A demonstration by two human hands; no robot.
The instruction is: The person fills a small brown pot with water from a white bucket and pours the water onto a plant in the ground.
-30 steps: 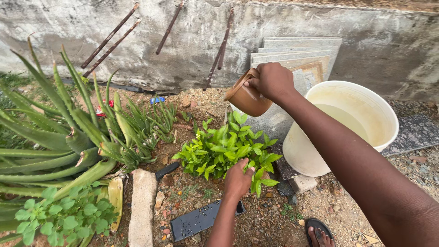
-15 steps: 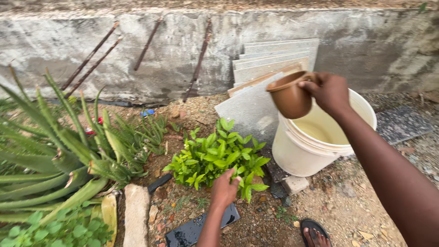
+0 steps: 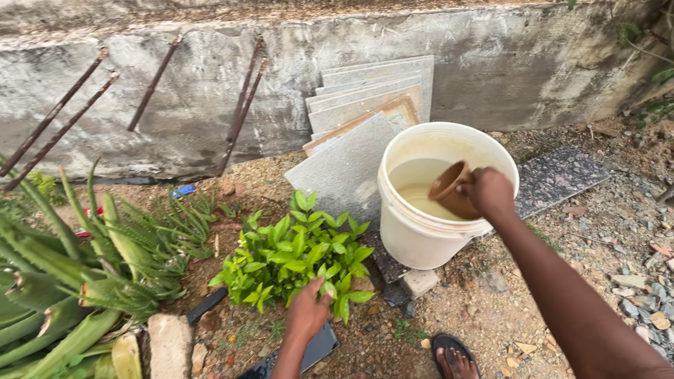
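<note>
A rough concrete wall [image 3: 210, 91] backs gritty soil. Right of centre, your right hand [image 3: 489, 191] clasps a smooth brown plastic cup [image 3: 451, 196] inside the round cream bucket [image 3: 414, 238]; lower centre, your left hand [image 3: 307, 311], fingers loosely curled, touches the glossy-leaved seedling clump [image 3: 295, 256].

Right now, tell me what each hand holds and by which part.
The right hand holds a brown cup by its handle side, inside the white bucket. The left hand holds nothing; it touches the leafy green plant.
</note>
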